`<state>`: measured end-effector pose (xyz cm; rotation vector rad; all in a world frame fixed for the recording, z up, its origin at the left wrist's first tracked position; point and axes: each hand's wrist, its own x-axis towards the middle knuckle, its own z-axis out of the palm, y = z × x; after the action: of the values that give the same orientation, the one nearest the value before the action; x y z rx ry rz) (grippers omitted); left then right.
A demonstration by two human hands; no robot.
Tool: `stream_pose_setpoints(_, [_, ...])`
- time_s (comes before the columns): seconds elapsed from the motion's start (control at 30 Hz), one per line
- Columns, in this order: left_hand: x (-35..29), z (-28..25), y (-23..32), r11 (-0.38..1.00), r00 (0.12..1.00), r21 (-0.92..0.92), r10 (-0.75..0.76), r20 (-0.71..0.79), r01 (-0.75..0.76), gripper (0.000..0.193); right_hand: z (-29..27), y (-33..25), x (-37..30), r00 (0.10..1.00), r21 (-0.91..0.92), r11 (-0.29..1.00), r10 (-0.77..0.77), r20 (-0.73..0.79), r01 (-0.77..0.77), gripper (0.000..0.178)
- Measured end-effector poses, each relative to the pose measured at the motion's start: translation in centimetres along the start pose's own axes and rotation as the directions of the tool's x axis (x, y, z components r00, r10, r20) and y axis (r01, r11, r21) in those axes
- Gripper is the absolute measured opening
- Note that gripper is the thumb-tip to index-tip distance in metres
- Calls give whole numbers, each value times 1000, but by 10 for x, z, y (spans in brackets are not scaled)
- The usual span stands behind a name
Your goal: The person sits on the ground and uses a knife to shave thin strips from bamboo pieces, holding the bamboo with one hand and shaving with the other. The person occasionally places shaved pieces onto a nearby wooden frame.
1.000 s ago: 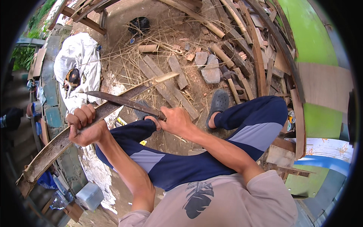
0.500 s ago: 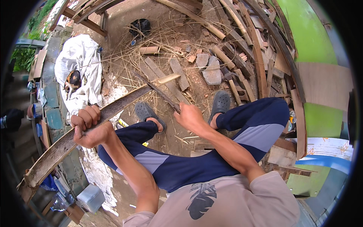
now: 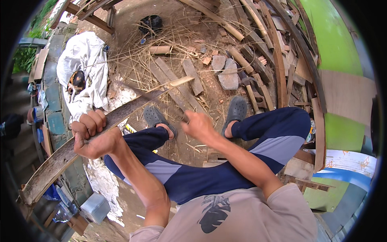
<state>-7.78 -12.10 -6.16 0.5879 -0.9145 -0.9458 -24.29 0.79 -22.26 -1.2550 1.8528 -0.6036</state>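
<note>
A long split bamboo strip (image 3: 123, 113) slants from the lower left up to the middle, its far end pale and freshly cut. My left hand (image 3: 96, 135) is closed around it near its middle, fingers wrapped over the edge. In my right fist (image 3: 198, 127) is the handle of a long knife (image 3: 172, 109). Its blade, smeared by motion, crosses the bamboo between my left hand and the pale end. Whether the edge is biting into the bamboo cannot be made out.
Grey clogs (image 3: 155, 119) and my bent knees frame the ground. A hammer (image 3: 250, 93), grey stones (image 3: 228, 76) and stacked wood lie ahead right. Bamboo shavings (image 3: 133, 52) litter the soil. A calico cat (image 3: 76, 82) rests on a white cloth (image 3: 90, 54) at left.
The knife has moved left along the bamboo, closer to my left hand, and its blade now lies flatter. My left hand keeps its hold, shifted slightly left.
</note>
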Motion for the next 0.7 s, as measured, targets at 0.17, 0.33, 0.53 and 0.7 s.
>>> stream_pose_setpoints(0.17, [4,-6,-4,1000,999,-23,3,53,-2,26,-14,24,12,993,-67,992,109,50,-106,29])
stream_pose_setpoints(0.33, [4,-18,-2,998,996,-55,-23,90,28,26,-19,-47,-29,991,-18,994,-108,75,109,27])
stream_pose_setpoints(0.53, [5,-14,-3,997,989,-79,-13,148,25,26,1,58,42,984,-34,984,178,11,-177,24])
stream_pose_setpoints(0.7, [1,-24,1,995,991,-100,-16,130,29,26,-6,-23,-13,996,-43,995,-87,22,88,23])
